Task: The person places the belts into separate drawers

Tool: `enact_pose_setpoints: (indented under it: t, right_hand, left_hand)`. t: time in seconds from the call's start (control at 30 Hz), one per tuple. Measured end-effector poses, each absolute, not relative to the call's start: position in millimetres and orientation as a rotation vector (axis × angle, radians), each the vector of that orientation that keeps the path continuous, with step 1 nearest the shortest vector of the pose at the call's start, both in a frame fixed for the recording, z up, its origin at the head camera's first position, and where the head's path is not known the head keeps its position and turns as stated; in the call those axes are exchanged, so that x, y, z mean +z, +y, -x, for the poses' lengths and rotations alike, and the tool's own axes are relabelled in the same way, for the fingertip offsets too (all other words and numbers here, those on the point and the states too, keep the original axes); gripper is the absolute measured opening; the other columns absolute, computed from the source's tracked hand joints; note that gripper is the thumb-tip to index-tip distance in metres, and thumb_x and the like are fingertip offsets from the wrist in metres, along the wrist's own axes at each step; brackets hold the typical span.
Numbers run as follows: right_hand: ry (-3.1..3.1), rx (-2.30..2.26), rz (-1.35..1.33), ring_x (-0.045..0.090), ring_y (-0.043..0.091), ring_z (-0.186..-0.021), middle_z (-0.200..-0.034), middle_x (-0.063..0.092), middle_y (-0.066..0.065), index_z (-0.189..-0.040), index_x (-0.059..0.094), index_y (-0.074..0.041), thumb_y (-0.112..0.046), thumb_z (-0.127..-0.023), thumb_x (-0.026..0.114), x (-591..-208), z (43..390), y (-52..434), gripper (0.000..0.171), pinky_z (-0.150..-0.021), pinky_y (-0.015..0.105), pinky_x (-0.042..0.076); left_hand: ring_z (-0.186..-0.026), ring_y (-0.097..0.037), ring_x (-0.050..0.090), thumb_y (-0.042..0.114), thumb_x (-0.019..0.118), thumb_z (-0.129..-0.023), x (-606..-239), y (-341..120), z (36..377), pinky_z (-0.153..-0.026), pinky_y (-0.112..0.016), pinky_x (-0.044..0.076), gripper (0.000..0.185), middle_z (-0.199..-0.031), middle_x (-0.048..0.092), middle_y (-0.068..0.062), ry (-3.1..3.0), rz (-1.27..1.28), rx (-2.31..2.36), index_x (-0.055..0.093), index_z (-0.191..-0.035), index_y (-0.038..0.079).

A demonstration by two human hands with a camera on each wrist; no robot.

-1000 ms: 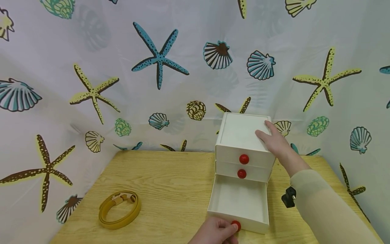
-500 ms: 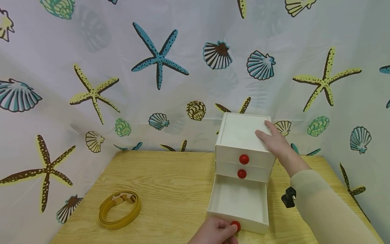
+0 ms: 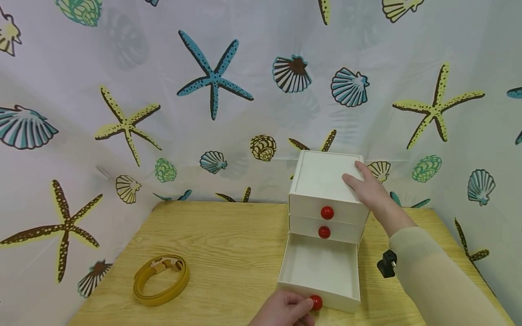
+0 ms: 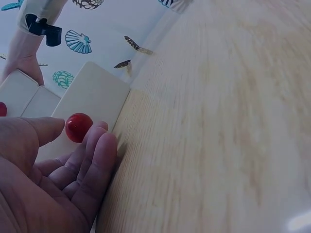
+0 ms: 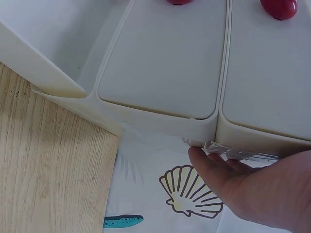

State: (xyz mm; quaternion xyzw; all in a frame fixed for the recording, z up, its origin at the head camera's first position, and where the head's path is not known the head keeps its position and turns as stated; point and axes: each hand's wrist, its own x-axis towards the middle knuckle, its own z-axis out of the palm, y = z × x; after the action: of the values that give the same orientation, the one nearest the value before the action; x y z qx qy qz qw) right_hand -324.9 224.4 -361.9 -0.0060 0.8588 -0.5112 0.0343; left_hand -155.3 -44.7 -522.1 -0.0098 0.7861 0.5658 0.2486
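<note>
A white drawer unit (image 3: 326, 174) with red ball knobs stands on the table at right. Its bottom drawer (image 3: 320, 267) is pulled out, with nothing seen inside. At that drawer's red knob (image 3: 316, 302) is my left hand (image 3: 283, 310), its thumb and loosely bent fingers spread either side of the knob. In the left wrist view the knob (image 4: 78, 127) shows in the gap between thumb and fingertips. My right hand (image 3: 369, 188) rests on the unit's top right edge, fingers along its side. The right wrist view shows those fingers (image 5: 209, 170) against the side wall.
Left on the wooden table (image 3: 228, 253) lies a coiled yellow belt (image 3: 161, 280). A white curtain (image 3: 244, 50) printed with starfish and shells surrounds the back and sides. The two upper drawers (image 3: 310, 206) are closed.
My left hand has eased slightly left, its thumb slipping from the front of the knob to beside it. The right hand, drawer and belt stay where they were.
</note>
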Motion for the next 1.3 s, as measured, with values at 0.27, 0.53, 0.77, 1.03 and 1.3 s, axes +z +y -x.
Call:
enact_pose_setpoints:
  t: [0.27, 0.53, 0.77, 1.03, 1.3]
  right_hand:
    - [2.648, -1.593, 0.013, 0.004, 0.049, -0.167, -0.184, 0.000, 0.020, -0.179, 0.004, -0.020, -0.051, -0.115, 0.050, -360.6, 323.6, 224.1, 0.085, -0.128, 0.074, 0.011]
    - [2.648, -1.564, 0.026, 0.003, 0.052, -0.166, -0.183, -0.003, 0.021, -0.179, 0.000, -0.022, -0.051, -0.116, 0.048, -360.0, 323.2, 224.6, 0.085, -0.126, 0.077, 0.012]
    - [2.658, -1.558, 0.021, 0.004, 0.052, -0.166, -0.183, -0.002, 0.021, -0.179, 0.000, -0.022, -0.051, -0.116, 0.048, -361.4, 325.3, 224.8, 0.084, -0.126, 0.077, 0.013]
    - [2.653, -1.561, 0.029, 0.004, 0.052, -0.166, -0.183, -0.002, 0.021, -0.179, 0.000, -0.022, -0.051, -0.116, 0.048, -360.2, 324.4, 224.9, 0.084, -0.126, 0.077, 0.013]
    - [2.655, -1.552, 0.022, 0.004, 0.053, -0.166, -0.183, -0.002, 0.021, -0.179, 0.000, -0.023, -0.052, -0.116, 0.048, -359.7, 324.1, 223.9, 0.085, -0.125, 0.078, 0.013]
  left_hand:
    - [-0.074, -0.014, 0.072, 0.041, 0.074, -0.107, -520.1, -55.5, 153.6, -0.069, -0.030, 0.061, 0.032, -0.084, 0.079, 0.000, 2.169, 0.007, 1.554, 0.082, -0.095, 0.012]
    - [-0.075, -0.014, 0.072, 0.036, 0.073, -0.109, -522.1, -72.0, 156.7, -0.068, -0.029, 0.059, 0.029, -0.087, 0.079, -0.002, 2.129, 0.050, 1.589, 0.082, -0.105, 0.010]
    - [-0.077, -0.016, 0.071, 0.035, 0.071, -0.110, -520.6, -85.1, 158.9, -0.069, -0.030, 0.059, 0.029, -0.090, 0.079, -0.003, 2.128, 0.080, 1.597, 0.080, -0.107, 0.008]
    - [-0.075, -0.017, 0.070, 0.035, 0.071, -0.110, -519.6, -105.0, 159.1, -0.068, -0.032, 0.060, 0.034, -0.090, 0.079, -0.005, 2.162, 0.015, 1.644, 0.079, -0.113, 0.002]
    - [-0.069, -0.016, 0.067, 0.031, 0.072, -0.110, -519.2, -123.9, 157.6, -0.064, -0.031, 0.060, 0.033, -0.088, 0.077, -0.005, 2.222, -0.071, 1.692, 0.079, -0.115, -0.001]
